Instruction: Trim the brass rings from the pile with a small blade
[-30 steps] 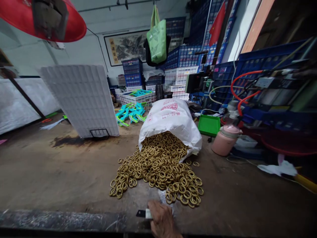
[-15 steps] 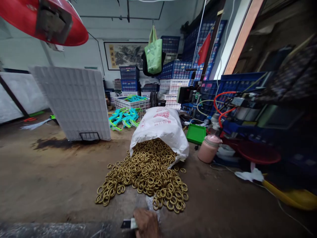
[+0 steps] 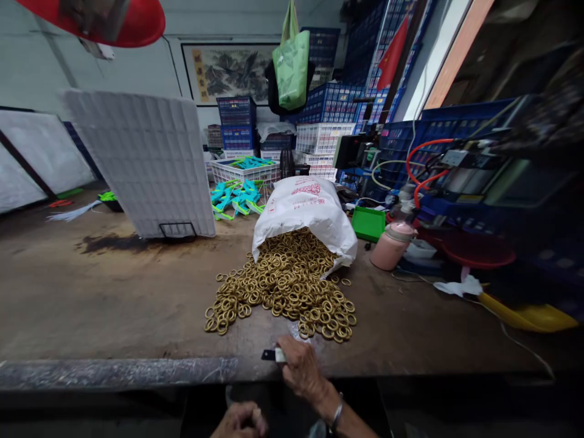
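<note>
My right hand (image 3: 301, 368) reaches over the table's front edge, its fingers closed round a utility knife (image 3: 272, 355) with a dark flat end and a pale body, pointing left. Just beyond it spreads a heap of brass-coloured rings (image 3: 283, 292), spilling from the open mouth of a white woven sack (image 3: 305, 210) lying on its side. A piece of clear plastic (image 3: 295, 331) shows between hand and rings. My left hand (image 3: 241, 421) is low, in front of the table edge, with curled fingers; whatever they may hold is hidden.
A white padded panel (image 3: 146, 164) stands at left on the wooden table (image 3: 114, 304). Turquoise-green plastic pieces (image 3: 237, 198) lie behind the heap. To the right are a green tray (image 3: 368, 224), a pink bottle (image 3: 393, 243) and a machine with red hoses (image 3: 460, 164). A red lamp (image 3: 132, 24) hangs upper left.
The view has tilted down, bringing the table's front edge and my left hand into sight. My right hand still grips the utility knife close to the rings.
</note>
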### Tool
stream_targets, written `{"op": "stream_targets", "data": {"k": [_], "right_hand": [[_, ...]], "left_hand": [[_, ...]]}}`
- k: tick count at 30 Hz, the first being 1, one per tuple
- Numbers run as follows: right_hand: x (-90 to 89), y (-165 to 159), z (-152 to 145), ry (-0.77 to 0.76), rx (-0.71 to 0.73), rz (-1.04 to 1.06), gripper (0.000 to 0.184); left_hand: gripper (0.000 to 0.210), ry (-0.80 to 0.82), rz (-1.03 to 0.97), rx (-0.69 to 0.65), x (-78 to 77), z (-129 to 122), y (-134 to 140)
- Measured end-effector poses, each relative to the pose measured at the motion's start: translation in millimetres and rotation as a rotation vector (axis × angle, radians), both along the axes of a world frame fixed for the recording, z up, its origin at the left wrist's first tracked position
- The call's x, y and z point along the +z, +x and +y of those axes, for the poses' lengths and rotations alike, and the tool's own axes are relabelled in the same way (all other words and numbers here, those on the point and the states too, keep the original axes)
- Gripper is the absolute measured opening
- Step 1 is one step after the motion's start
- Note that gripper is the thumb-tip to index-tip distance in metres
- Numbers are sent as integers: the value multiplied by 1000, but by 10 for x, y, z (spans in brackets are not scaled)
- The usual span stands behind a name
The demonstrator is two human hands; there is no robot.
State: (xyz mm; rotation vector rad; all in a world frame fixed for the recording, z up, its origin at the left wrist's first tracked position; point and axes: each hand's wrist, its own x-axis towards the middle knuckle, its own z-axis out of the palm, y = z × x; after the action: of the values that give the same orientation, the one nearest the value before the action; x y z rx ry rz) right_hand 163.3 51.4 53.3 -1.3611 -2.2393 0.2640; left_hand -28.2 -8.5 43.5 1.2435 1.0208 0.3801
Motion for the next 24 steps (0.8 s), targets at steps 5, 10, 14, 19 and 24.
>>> {"op": "stream_targets", "data": {"k": [5, 10, 14, 19, 24], "right_hand": [[42, 573, 100, 177, -249, 94, 38], [133, 1284, 237, 74, -747, 1, 28], [198, 1457, 289, -126, -899, -235, 30], [227, 1166, 448, -140, -817, -293, 30], [199, 825, 665, -73, -772, -242, 24]], "left_hand": [[21, 419, 25, 460, 436, 188, -413], [43, 776, 457, 961, 384, 885, -876], [54, 927, 732, 867, 155, 1351, -950], [45, 944, 841, 760, 91, 1571, -596], [43, 983, 844, 725, 94, 1625, -177]]}}
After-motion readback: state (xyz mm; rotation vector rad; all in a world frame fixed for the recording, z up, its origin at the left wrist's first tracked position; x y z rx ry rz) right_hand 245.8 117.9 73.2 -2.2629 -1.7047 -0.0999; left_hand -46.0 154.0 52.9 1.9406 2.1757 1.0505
